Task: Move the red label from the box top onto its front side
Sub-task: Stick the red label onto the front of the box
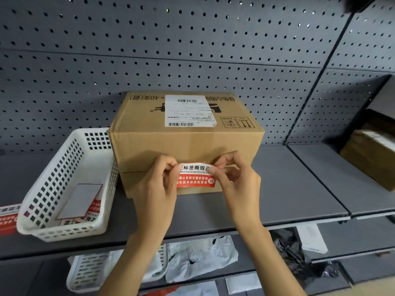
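red label (195,175): pinyin "biaoqiansihuiwu", against box (186,144) front
left hand (157,189): grip pinched on label's left edge
right hand (236,181): grip pinched on right edge
box top: "×40"

The box (186,144) is showing plain matt brown cardboard; the red label (195,177) is looking like slightly glossy paper, the basket (64,189) is gleaming white perforated plastic, and the shelf (288,182) is lying matt grey, probably painted metal.

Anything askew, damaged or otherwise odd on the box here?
The box print is upside down, so the box appears inverted. The white shipping label on top has a lifted corner at its lower right. The red label, pinched by left hand and right hand, curls at its top.
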### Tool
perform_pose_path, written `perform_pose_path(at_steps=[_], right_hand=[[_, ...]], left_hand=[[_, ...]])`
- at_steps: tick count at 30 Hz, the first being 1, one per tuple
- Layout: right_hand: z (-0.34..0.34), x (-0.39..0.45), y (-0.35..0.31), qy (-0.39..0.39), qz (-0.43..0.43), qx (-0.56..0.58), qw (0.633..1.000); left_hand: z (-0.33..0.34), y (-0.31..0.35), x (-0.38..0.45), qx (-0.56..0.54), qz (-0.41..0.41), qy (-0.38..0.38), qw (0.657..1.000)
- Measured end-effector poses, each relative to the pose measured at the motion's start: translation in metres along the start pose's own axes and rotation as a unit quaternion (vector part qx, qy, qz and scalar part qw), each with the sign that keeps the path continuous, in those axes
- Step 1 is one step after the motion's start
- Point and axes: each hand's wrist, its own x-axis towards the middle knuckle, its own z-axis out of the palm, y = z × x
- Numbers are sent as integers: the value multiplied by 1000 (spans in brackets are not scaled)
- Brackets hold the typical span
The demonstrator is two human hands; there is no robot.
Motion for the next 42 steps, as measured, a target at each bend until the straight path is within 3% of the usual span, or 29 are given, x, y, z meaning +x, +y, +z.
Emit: perform_pose_path(at_steps=[9,24,32,37,42], right_hand=[[6,2,-5,74,-2,-122,990],[13,3,9,101,-52,-161,980],[14,4,14,129,-101,-175,971],[22,8,15,130,-130,-208,961],[32,10,17,105,-164,-263,945]], left_hand=[[-2,-6,5,149,95,-4,984],[11,-23,8,144,122,78,979],[7,-21,10,91,76,96,988],[6,-16,11,83,111,126,982],[23,-11,13,165,206,160,951]])
